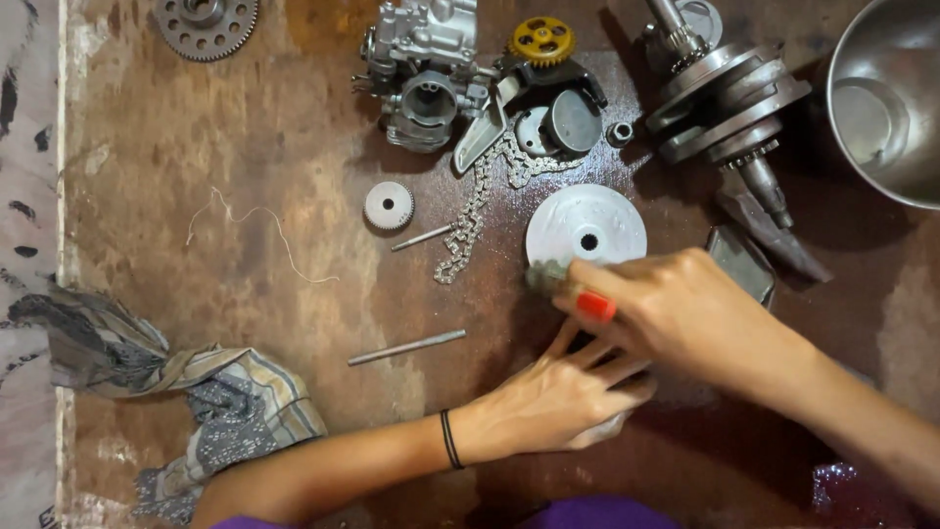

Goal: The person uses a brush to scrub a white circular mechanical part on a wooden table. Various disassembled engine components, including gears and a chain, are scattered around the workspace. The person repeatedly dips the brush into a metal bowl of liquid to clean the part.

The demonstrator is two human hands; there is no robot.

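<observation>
My right hand grips a small brush with a red handle; its bristle end touches the lower left edge of a round silver disc with a centre hole. My left hand, a black band on its wrist, rests fingers down on the brown board just below the right hand and appears to press on a pale metal part mostly hidden beneath it. Both hands are blurred.
A chain, a small gear, two thin pins and a carburettor lie left of the disc. A crankshaft and steel bowl sit at top right. A rag lies bottom left.
</observation>
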